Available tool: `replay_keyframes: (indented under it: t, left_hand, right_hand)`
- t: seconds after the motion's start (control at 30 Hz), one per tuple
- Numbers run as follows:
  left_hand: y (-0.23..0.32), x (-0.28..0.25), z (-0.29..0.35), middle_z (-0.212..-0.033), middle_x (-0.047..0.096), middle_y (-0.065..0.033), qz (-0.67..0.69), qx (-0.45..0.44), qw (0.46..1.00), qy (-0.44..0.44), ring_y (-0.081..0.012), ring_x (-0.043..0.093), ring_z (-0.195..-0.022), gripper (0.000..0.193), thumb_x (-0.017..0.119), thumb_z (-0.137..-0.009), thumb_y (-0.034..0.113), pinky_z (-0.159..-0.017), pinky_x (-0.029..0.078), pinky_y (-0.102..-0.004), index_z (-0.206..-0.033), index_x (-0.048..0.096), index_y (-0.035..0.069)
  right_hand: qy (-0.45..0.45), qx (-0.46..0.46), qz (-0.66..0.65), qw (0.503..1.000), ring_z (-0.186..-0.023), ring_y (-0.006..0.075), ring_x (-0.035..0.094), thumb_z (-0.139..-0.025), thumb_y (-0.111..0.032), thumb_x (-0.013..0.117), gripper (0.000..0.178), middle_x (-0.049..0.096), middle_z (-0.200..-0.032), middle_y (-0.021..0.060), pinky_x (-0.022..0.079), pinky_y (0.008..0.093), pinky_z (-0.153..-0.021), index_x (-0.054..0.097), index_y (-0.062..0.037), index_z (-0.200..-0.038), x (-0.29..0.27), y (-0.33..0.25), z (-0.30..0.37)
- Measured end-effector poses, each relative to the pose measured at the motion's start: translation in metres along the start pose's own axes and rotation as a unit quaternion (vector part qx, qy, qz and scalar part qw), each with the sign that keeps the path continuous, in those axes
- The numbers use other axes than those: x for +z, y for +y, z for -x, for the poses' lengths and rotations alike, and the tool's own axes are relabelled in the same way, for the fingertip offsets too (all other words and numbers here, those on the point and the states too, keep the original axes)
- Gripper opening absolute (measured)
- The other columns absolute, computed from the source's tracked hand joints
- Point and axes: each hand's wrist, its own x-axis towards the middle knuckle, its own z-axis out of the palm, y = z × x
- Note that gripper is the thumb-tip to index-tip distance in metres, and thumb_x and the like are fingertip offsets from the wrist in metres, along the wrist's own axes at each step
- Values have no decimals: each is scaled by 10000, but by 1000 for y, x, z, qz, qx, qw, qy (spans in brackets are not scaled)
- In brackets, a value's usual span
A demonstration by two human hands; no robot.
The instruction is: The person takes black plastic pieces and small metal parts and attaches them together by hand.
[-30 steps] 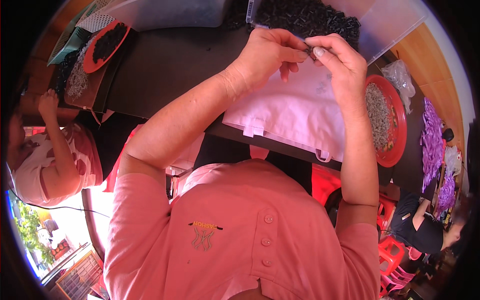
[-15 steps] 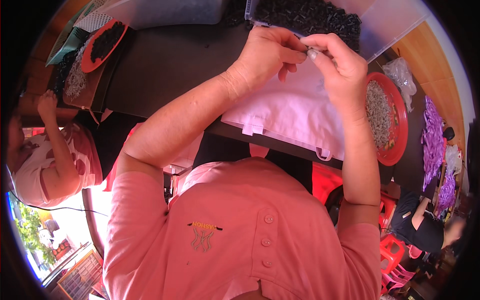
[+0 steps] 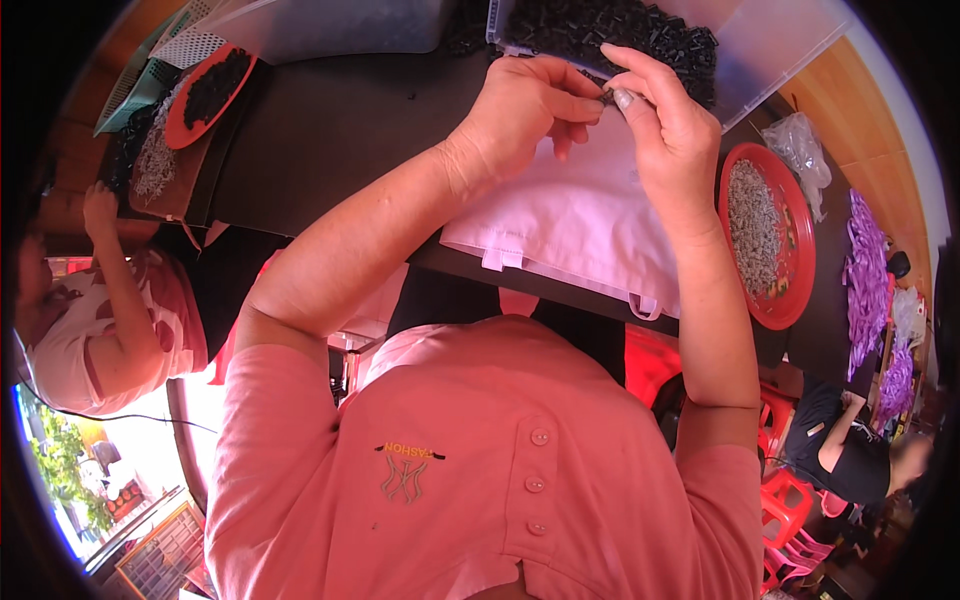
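My left hand (image 3: pixel 528 112) and my right hand (image 3: pixel 672 135) meet fingertip to fingertip above the table, in front of a clear plastic bin. Between their tips is a small dark piece (image 3: pixel 607 96), mostly covered by the fingers. The left hand pinches it between thumb and forefinger. On the right hand, the thumb and a bent finger close on it while the forefinger is raised. Black, short, tube-like parts (image 3: pixel 620 38) fill the bin just beyond. Below both hands a pale pink cloth (image 3: pixel 575 225) with small loops hangs over the table edge.
On the right, a red tray (image 3: pixel 797 275) holds a heap of small silvery pieces (image 3: pixel 755 225); a clear plastic bag (image 3: pixel 800 150) and purple strips (image 3: pixel 863 285) lie beyond. At the left are an orange-red tray (image 3: pixel 178 125) of black parts and another person's arm (image 3: pixel 115 265).
My right forefinger has lifted away from the pinch and straightened. The right hand has shifted slightly left; the left hand has barely moved.
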Motion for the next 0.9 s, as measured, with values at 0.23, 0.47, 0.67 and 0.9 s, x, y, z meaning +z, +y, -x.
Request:
replay_keyframes:
  t: [0.23, 0.47, 0.67, 0.9]
  left_hand:
    - [2, 1, 1, -766, 647, -102, 14, -1, 1000, 0, -166, 630, -640, 116, 664, -851, 22, -501, 467, -276, -942, 654, -49]
    - [3, 1, 2, -762, 643, -102, 29, -5, 1000, 11, -169, 628, -634, 94, 655, -858, 16, -498, 463, -281, -928, 651, -46]
    - [0, -2, 2, -761, 637, -105, 47, -13, 999, 23, -180, 620, -611, 91, 648, -862, 11, -491, 463, -290, -925, 647, -54]
    - [-5, -1, -2, -874, 668, -118, 53, -14, 998, 20, -193, 649, -774, 120, 653, -869, 28, -724, 532, -322, -957, 655, -54]
  right_hand:
    - [4, 48, -31, 998, -693, 168, 643, -843, 47, 606, 241, 674, -818, 87, 501, 286, -631, 673, -55, -1051, -1, 4, 1]
    - [-21, 32, 6, 999, -714, 202, 635, -824, 42, 624, 140, 646, -836, 90, 497, 295, -646, 645, -8, -953, 1, 2, 3]
    - [-32, 41, 5, 999, -692, 226, 628, -758, 25, 670, 225, 618, -797, 88, 499, 320, -619, 617, -19, -972, 6, -4, 9]
    - [33, 5, 106, 994, -633, 227, 618, -657, -25, 720, 311, 586, -783, 51, 495, 326, -549, 580, -72, -931, 23, -2, 14]
